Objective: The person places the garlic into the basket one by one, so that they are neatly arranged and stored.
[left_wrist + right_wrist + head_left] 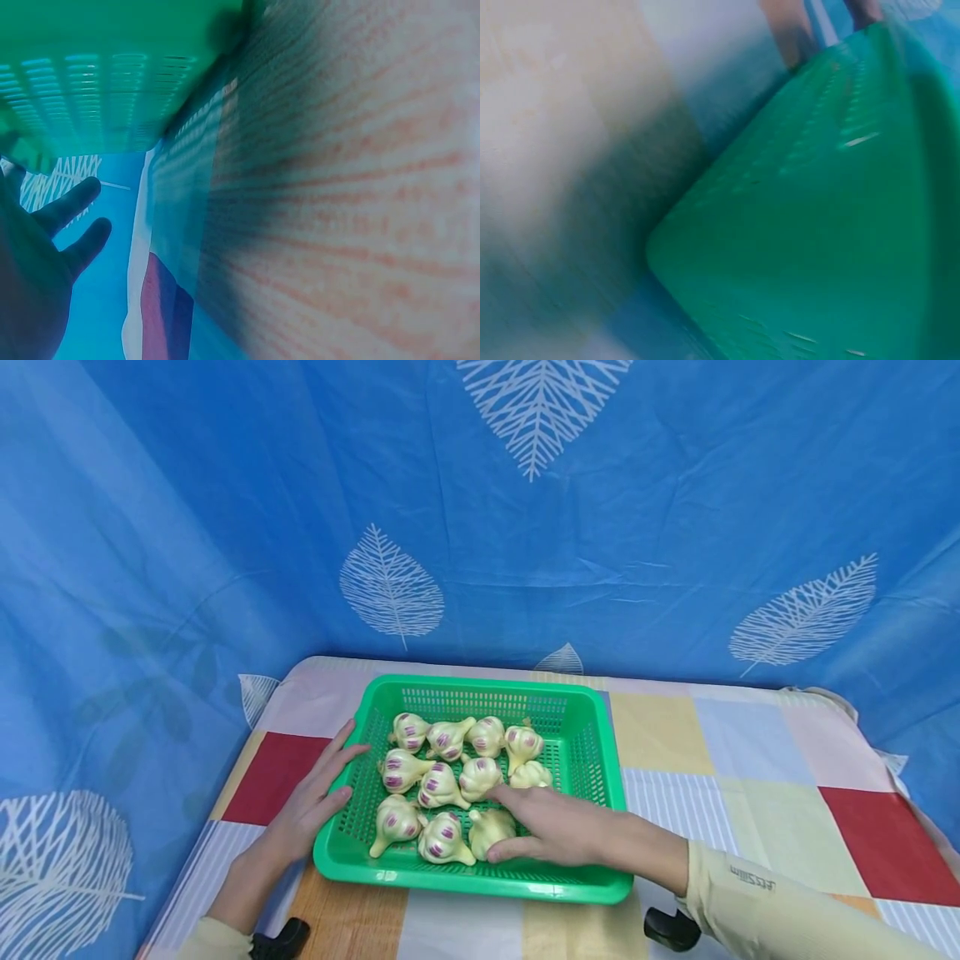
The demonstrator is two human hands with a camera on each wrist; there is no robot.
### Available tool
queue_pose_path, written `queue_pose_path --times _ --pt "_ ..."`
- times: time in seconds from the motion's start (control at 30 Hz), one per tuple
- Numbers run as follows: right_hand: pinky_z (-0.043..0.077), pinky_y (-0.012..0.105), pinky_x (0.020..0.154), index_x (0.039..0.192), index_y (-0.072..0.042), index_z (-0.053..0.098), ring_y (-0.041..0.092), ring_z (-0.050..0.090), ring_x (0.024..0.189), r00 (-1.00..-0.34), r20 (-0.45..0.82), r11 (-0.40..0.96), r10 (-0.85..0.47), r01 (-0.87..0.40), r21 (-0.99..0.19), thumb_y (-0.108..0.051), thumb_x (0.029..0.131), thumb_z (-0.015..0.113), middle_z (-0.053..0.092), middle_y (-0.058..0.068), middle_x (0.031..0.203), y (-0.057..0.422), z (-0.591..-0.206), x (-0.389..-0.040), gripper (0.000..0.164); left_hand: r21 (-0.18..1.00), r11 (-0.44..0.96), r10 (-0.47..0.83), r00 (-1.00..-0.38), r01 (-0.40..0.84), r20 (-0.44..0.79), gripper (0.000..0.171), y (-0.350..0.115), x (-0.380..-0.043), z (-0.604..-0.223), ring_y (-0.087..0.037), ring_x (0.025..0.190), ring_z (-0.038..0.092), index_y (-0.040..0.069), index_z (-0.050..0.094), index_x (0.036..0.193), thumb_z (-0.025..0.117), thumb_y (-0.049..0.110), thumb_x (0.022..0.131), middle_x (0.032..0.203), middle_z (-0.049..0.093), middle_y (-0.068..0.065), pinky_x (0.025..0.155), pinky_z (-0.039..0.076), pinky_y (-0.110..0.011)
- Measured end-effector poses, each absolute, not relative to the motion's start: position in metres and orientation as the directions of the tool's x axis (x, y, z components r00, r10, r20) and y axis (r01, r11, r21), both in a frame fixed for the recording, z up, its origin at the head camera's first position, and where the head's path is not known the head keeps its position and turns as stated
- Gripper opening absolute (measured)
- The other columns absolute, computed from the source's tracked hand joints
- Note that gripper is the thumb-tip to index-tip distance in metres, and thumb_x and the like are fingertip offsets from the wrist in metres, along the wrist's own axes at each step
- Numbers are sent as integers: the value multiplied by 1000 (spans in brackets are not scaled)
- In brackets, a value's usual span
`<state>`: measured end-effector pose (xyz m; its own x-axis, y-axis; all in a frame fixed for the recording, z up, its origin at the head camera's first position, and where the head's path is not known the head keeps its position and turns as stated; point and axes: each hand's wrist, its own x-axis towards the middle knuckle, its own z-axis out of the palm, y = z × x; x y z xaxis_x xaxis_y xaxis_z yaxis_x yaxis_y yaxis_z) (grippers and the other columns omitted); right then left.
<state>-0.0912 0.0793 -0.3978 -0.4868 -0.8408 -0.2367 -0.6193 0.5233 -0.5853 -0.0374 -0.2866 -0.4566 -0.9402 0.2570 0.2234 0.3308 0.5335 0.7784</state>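
Note:
A green plastic basket (pixel 480 887) holds several garlic bulbs in loose rows, whitish with purple streaks. My right hand (pixel 558 827) reaches in over its right side and grips a paler garlic bulb (pixel 491 831) in the front row, thumb on the near side and fingers on the far side. Another pale garlic bulb (pixel 531 774) lies just beyond those fingers. At the basket's left rim, my left hand (pixel 306 806) rests with its fingers straight and spread. The left wrist view shows part of the left hand (pixel 34 262) beside the slotted basket wall (pixel 97 97).
A patchwork-patterned cloth (pixel 675 735) covers the table. Blue curtains (pixel 637 527) with white leaf prints hang behind and to the left. In the right wrist view, the basket's outer corner (pixel 780 225) fills much of the picture.

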Motion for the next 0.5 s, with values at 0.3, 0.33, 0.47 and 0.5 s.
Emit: queue_pose_path --times 0.3,0.33,0.47,0.5 --pt "47 43 102 143 -8 51 22 57 126 -551 -173 536 -816 -611 -583 -53 99 56 60 6 137 95 -375 -93 64 729 590 276 -935 347 222 60 -293 -40 -456 -32 149 20 14 41 153 56 18 96 168 13 -2 95 44 -68" --pt "47 44 102 143 -9 51 22 57 127 -566 -165 542 -808 -604 -585 -53 99 56 61 6 137 98 -372 -93 62 722 598 281 -934 348 218 59 -294 -40 -455 -32 149 20 14 42 153 56 18 96 168 13 -1 96 43 -68" --pt "43 48 106 147 -11 48 25 50 134 -627 -128 566 -769 -573 -593 -56 99 55 56 6 143 110 -367 -93 67 688 638 297 -935 345 194 59 -297 -38 -450 -31 149 21 17 42 154 59 21 97 168 13 0 96 45 -65" --pt "41 50 107 149 -10 46 26 46 138 -640 -119 573 -759 -569 -590 -58 98 54 52 8 147 113 -366 -93 69 680 647 300 -935 345 189 60 -298 -37 -448 -32 149 21 17 42 154 60 22 97 168 13 -1 96 45 -66"
